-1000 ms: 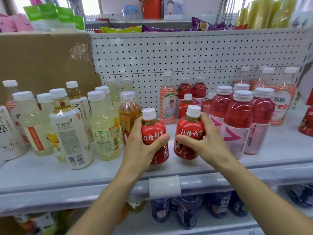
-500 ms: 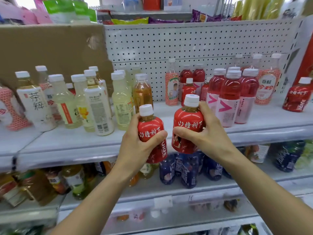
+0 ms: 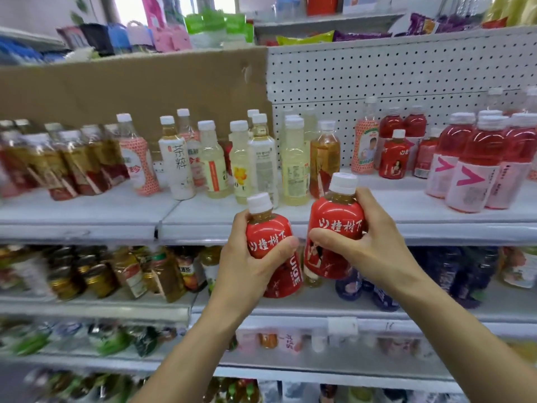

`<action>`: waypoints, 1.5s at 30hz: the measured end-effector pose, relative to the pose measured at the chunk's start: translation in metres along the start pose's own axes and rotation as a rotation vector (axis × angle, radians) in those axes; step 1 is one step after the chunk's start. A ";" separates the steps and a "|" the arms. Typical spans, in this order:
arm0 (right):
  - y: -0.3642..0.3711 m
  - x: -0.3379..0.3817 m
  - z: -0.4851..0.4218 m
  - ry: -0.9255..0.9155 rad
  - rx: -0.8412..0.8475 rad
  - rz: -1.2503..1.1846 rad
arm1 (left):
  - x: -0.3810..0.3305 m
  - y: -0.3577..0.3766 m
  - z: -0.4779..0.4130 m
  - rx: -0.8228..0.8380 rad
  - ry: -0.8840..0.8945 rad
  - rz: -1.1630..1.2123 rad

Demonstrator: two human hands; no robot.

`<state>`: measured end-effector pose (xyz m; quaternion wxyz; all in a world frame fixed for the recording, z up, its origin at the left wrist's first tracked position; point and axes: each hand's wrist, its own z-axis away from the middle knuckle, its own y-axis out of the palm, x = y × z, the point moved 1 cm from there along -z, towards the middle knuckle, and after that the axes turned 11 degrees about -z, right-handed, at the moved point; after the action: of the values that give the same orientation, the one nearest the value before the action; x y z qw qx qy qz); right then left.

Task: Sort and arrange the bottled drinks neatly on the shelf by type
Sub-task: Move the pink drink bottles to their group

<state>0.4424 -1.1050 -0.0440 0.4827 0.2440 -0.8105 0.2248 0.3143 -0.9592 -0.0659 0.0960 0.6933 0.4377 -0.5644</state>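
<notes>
My left hand grips a small red-labelled bottle with a white cap, held off the shelf in front of its edge. My right hand grips a second bottle of the same kind, slightly higher and to the right. Both are upright, side by side and just apart. A third red bottle of this kind stands at the back of the white shelf. Pale yellow and white tea bottles stand left of centre, pink drink bottles at the right.
Amber tea bottles with red labels crowd the shelf's left part, before a cardboard sheet. Bare shelf surface lies between the yellow bottles and the pink ones. A lower shelf holds dark blue and amber bottles. Snack packs lie on top.
Both hands have lifted their red bottles off the shelf and drawn them back toward me. The view has swung left, so more of the shelf's left part shows.
</notes>
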 end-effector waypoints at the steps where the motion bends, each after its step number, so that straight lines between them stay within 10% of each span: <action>1: 0.011 0.002 -0.003 -0.004 0.010 -0.008 | 0.004 -0.011 -0.001 -0.014 -0.010 -0.001; 19: 0.229 -0.014 -0.093 -0.008 -0.126 0.030 | 0.111 -0.208 -0.120 0.035 0.023 -0.076; 45: 0.250 -0.074 -0.188 0.100 -0.119 0.296 | 0.172 -0.165 -0.237 0.192 0.150 -0.129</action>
<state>0.4466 -0.7840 -0.0605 0.4976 0.0813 -0.8244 0.2571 0.3579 -0.6258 -0.0737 -0.0402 0.7100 0.4313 -0.5552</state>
